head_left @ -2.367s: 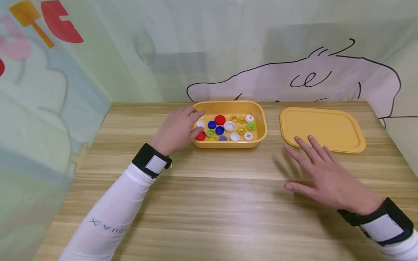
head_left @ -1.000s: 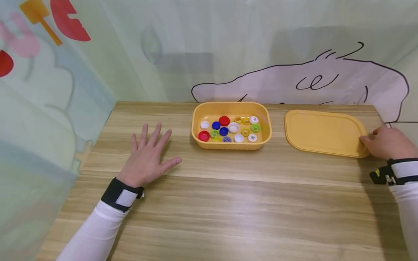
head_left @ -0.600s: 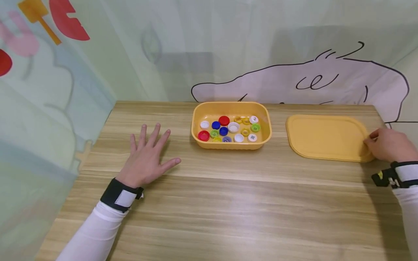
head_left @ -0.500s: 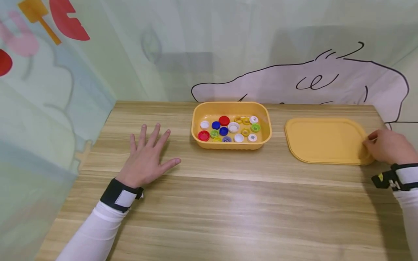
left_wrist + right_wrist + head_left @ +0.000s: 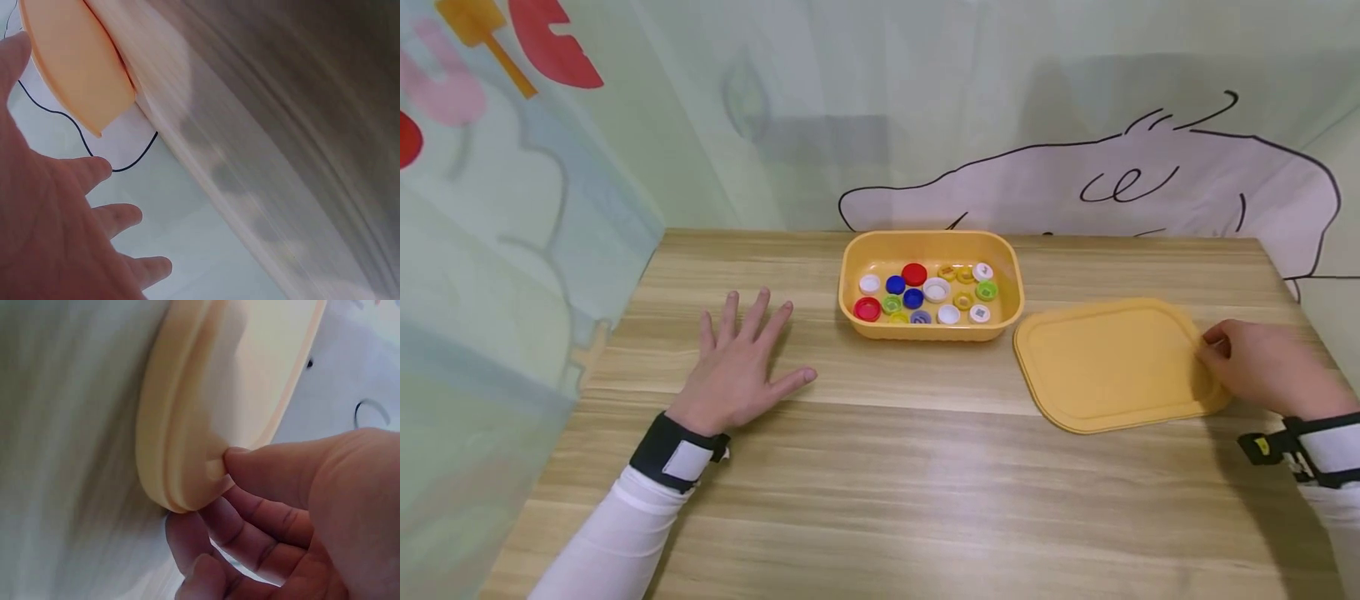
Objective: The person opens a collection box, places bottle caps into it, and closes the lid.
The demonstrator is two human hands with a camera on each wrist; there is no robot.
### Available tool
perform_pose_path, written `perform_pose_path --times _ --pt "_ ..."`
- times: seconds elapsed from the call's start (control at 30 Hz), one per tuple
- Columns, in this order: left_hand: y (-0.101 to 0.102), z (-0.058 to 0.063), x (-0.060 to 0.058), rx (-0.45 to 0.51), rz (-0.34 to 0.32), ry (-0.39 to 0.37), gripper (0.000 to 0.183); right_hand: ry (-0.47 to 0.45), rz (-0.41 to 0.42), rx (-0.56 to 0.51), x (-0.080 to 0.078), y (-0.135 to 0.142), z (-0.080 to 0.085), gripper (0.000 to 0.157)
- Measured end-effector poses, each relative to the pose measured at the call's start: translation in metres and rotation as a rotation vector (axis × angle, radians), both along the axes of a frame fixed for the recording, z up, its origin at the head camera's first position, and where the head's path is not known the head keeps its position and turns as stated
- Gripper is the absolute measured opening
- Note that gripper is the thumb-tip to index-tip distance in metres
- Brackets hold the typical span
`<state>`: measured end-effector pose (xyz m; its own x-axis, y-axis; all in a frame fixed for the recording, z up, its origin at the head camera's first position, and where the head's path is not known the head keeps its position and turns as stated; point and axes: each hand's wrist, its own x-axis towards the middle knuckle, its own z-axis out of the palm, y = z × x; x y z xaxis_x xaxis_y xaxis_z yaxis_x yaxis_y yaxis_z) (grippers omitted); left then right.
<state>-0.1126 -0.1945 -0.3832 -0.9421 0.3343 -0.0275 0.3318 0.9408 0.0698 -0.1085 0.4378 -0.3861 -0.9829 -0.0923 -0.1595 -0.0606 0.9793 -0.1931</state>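
My right hand [image 5: 1273, 367] pinches the right end of a flat yellow lid [image 5: 1112, 367], thumb on top and fingers under the edge, as the right wrist view shows. The lid has rounded corners and lies at a slant, its left end close to the yellow box [image 5: 931, 332]. Inside that open box are several bottle caps, among them a red cap [image 5: 914, 273], a blue cap [image 5: 913, 297] and a green cap [image 5: 986, 290]. Left of the box, my left hand [image 5: 730, 375] has its fingers spread over the table and holds nothing.
The wood-grain table [image 5: 880, 492] runs back to a curtain [image 5: 940, 100] printed with cartoon figures. The box stands near the table's back edge. Black bands circle both wrists.
My right hand has gone to the lid, gripped its right end and drawn it nearer and leftward, turning it. My left hand has left the box and moved to its left.
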Motion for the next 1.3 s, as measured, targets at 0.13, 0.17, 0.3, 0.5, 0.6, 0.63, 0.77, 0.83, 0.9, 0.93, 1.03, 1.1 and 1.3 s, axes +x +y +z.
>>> perform_pose_path --times 0.13,0.17,0.3,0.5,0.6,0.63,0.77,0.83,0.9,0.93,1.03,1.1,1.3 --pt "0.003 0.000 0.003 -0.005 -0.003 -0.020 0.104 -0.037 0.000 -0.030 0.010 -0.021 0.001 0.035" --pt "0.004 0.000 0.005 -0.002 -0.006 -0.024 0.104 -0.043 0.001 -0.038 0.012 -0.027 0.001 0.035" --pt "0.009 0.001 0.009 0.032 -0.025 -0.033 0.103 -0.034 0.039 -0.062 0.019 -0.048 0.001 0.033" --pt "0.024 0.003 0.018 0.118 -0.068 -0.093 0.099 -0.049 0.075 -0.109 0.024 -0.080 0.002 0.033" --pt "0.034 0.003 0.022 0.226 -0.100 -0.169 0.090 -0.045 0.096 -0.129 0.025 -0.096 0.003 0.033" --pt "0.038 0.003 0.023 0.277 -0.109 -0.207 0.087 -0.041 0.105 -0.134 0.026 -0.102 0.003 0.033" --pt "0.055 0.004 0.028 0.472 -0.110 -0.383 0.072 -0.058 0.123 -0.165 0.028 -0.121 0.004 0.035" --pt "0.063 0.006 0.030 0.540 -0.090 -0.463 0.068 -0.070 0.121 -0.176 0.030 -0.130 0.004 0.037" --pt "0.070 0.007 0.031 0.594 -0.060 -0.532 0.065 -0.088 0.117 -0.197 0.031 -0.138 0.005 0.039" --pt "0.073 0.007 0.032 0.624 -0.041 -0.565 0.064 -0.096 0.111 -0.207 0.032 -0.142 0.005 0.040" --pt "0.079 0.010 0.034 0.743 0.020 -0.672 0.063 -0.095 0.102 -0.229 0.034 -0.151 0.005 0.041" --pt "0.081 0.011 0.035 0.831 0.064 -0.742 0.062 -0.098 0.096 -0.249 0.036 -0.157 0.004 0.041" --pt "0.081 0.015 0.036 1.012 0.155 -0.885 0.062 -0.135 0.071 -0.285 0.041 -0.166 0.005 0.043"
